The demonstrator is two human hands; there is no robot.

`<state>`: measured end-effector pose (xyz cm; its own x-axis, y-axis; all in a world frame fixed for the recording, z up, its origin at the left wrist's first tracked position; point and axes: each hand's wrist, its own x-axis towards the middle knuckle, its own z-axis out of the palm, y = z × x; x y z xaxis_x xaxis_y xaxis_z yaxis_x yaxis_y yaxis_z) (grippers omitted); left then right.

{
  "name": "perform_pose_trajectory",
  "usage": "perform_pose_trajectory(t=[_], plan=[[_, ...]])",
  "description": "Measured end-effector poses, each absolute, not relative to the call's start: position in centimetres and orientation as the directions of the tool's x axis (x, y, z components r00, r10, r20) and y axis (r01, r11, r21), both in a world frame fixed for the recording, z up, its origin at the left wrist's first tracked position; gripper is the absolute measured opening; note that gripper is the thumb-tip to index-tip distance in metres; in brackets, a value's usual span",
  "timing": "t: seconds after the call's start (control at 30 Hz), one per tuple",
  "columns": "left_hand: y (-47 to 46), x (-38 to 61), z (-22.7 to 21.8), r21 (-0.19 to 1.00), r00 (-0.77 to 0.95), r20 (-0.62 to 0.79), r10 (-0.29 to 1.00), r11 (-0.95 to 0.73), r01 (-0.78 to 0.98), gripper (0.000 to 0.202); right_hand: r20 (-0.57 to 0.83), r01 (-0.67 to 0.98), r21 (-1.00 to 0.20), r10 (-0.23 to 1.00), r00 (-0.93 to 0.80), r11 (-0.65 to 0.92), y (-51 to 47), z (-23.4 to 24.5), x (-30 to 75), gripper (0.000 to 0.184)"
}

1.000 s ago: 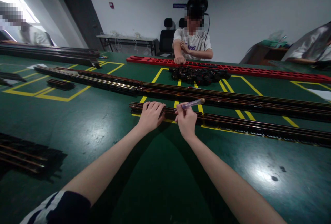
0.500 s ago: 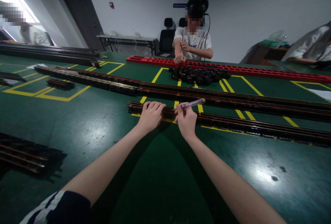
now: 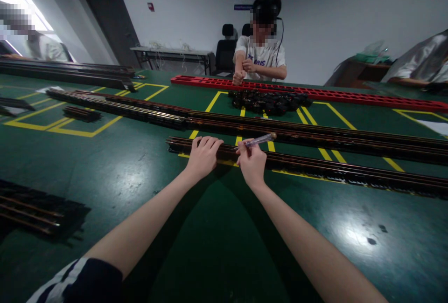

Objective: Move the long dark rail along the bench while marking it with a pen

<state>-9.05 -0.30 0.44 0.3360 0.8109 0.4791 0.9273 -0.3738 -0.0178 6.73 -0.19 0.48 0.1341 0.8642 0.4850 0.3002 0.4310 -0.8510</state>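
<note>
Black rail [image 3: 315,165] is held by the curled left hand [image 3: 203,157]; at its three o'clock, right hand [image 3: 253,163] pinches a screwdriver [image 3: 261,139].

Between the two forearms [image 3: 140,223] the counter [image 3: 213,251] lies open in the lower middle of the frame, up to the near rails [image 3: 336,168], which bar the way from centre to right edge. Behind them runs a narrow strip, overhung by the screwdriver [image 3: 258,141]; then longer rails [image 3: 315,136], a dark pile [image 3: 269,102] and a red rack [image 3: 350,97] block the upper middle. Another bundle [image 3: 35,210] obstructs the lower left.
</note>
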Motion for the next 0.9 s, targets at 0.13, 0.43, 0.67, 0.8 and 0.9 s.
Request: perform_pose_trajectory(t=[0.13,0.43,0.67,0.8,0.9], plan=[[-0.33,-9.08,0.44,-0.012,0.310,0.500,0.809,-0.351,0.936,0.042,0.489,0.299,-0.848,0.863,0.127,0.437,-0.23,0.50,6.70,0.025],[-0.34,-9.08,0.41,0.026,0.235,0.534,0.812,-0.294,0.956,0.039,0.486,0.289,-0.852,0.864,0.128,0.437,-0.42,0.55,6.67,0.028],[-0.33,-9.26,0.53,0.071,0.237,0.536,0.810,-0.323,0.944,0.041,0.496,0.279,-0.854,0.850,0.179,0.440,-0.46,0.58,6.75,0.028],[-0.37,-9.29,0.61,0.093,0.226,0.534,0.815,-0.322,0.942,0.041,0.500,0.308,-0.845,0.849,0.168,0.437,-0.34,0.48,6.76,0.028],[-0.44,-9.26,0.69,0.098,0.214,0.533,0.818,-0.311,0.945,0.039,0.504,0.329,-0.836,0.852,0.142,0.439,-0.26,0.41,6.75,0.026]])
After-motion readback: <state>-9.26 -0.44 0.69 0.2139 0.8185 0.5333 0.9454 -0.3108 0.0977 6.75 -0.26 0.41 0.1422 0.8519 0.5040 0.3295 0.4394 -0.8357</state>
